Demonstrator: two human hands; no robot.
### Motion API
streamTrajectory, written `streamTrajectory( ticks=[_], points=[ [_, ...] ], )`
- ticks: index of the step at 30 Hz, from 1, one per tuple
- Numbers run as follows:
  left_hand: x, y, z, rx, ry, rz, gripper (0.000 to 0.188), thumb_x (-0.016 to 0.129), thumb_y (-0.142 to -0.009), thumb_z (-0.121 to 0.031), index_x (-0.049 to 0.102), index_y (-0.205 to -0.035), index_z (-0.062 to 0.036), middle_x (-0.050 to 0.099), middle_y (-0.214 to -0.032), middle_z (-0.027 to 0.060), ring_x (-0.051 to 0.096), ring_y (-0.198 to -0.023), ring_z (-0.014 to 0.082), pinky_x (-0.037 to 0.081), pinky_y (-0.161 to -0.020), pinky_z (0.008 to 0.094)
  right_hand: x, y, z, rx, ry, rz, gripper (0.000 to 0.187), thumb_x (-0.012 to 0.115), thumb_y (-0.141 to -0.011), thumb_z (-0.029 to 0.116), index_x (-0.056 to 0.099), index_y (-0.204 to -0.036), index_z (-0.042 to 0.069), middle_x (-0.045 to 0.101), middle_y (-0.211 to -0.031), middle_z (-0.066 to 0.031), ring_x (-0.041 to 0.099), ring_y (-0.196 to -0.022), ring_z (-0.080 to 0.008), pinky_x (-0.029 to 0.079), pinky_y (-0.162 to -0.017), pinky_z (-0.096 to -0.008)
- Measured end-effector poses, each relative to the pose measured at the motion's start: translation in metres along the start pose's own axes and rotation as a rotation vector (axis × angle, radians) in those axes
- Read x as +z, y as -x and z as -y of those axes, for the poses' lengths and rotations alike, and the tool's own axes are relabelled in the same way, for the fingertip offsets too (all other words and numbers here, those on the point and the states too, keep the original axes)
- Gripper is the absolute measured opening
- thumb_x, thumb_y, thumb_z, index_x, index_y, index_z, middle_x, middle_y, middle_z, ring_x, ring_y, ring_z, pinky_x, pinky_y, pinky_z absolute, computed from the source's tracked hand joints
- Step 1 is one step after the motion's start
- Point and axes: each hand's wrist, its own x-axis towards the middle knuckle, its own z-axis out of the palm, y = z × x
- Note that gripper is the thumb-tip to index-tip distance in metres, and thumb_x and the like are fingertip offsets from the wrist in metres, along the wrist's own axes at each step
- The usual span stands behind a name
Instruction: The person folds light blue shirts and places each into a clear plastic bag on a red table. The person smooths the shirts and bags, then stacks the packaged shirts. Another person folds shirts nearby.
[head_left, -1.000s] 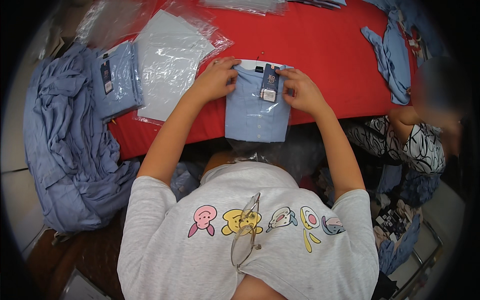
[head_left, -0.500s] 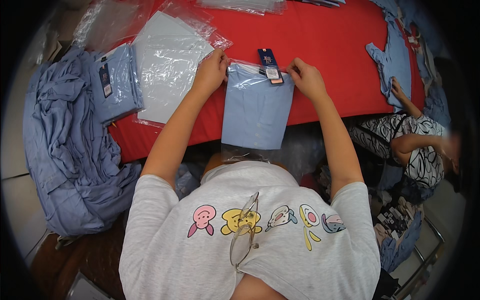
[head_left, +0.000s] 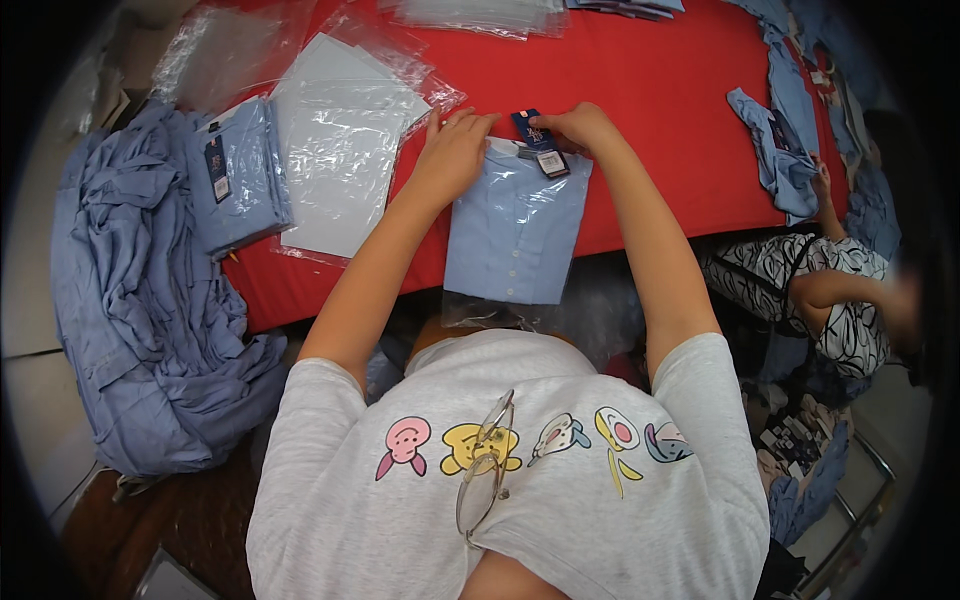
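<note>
In front of me a folded light-blue shirt (head_left: 514, 235) with a row of buttons lies in a see-through plastic bag. Its upper part rests on the red-covered table, and its lower end hangs past the edge. A dark-blue hang tag (head_left: 541, 142) with a white label sits at the collar. My right hand (head_left: 578, 128) pinches the tag's upper part, thumb on its face. My left hand (head_left: 456, 152) lies at the bag's top left corner, fingers stretched toward the collar.
White sheets in plastic (head_left: 338, 150) lie left of my hands. Bagged blue shirts (head_left: 245, 185) are stacked beside them, next to a heap of loose blue garments (head_left: 150, 300). More plastic bags (head_left: 480, 14) lie at the far edge. At right a person (head_left: 810, 275) handles a blue garment (head_left: 775, 140).
My right hand has moved from the bag's top right corner onto the hang tag. My left hand has shifted right, fingers now extended. The person at right has moved the blue garment.
</note>
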Motion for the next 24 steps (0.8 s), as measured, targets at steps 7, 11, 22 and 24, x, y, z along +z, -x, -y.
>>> streamTrajectory(
  ticks=[7,11,22,24],
  points=[
    [-0.003,-0.038,0.006,-0.295,0.125,0.282,0.028,0.066,-0.103,-0.023,0.077,-0.123,-0.0076,0.076,-0.124,0.0151,0.073,-0.112,0.0314,0.050,-0.108,0.0507,0.017,-0.008,0.014,0.018,-0.119,0.067,0.034,0.089,-0.085,0.028,0.077,-0.105,0.003,0.076,-0.090,-0.0115,0.072,-0.075,-0.0217,0.057,-0.065,-0.0399],
    [-0.028,-0.047,0.013,-0.375,0.329,0.411,0.026,0.072,-0.099,-0.025,0.080,-0.111,-0.0043,0.081,-0.103,0.0140,0.077,-0.094,0.0272,0.059,-0.088,0.0396,0.012,-0.015,-0.006,0.026,-0.500,0.141,0.019,0.079,-0.094,0.012,0.073,-0.111,0.004,0.074,-0.093,-0.0079,0.071,-0.080,-0.0198,0.058,-0.072,-0.0386],
    [-0.022,-0.048,0.042,-0.253,0.440,0.273,0.025,0.073,-0.101,-0.022,0.079,-0.111,-0.0007,0.079,-0.096,0.0154,0.076,-0.093,0.0245,0.057,-0.084,0.0370,0.015,-0.011,-0.005,-0.133,-0.478,0.021,0.039,0.081,-0.088,0.004,0.070,-0.125,0.001,0.075,-0.101,-0.0135,0.075,-0.087,-0.0226,0.061,-0.073,-0.0399],
    [-0.014,-0.045,0.047,-0.228,0.258,0.267,0.027,0.074,-0.101,-0.025,0.079,-0.109,-0.0003,0.078,-0.095,0.0152,0.074,-0.092,0.0236,0.056,-0.084,0.0379,0.014,-0.004,-0.005,-0.185,-0.412,0.006,0.041,0.084,-0.086,0.006,0.070,-0.125,-0.001,0.074,-0.098,-0.0142,0.075,-0.084,-0.0229,0.061,-0.071,-0.0399]
  ],
)
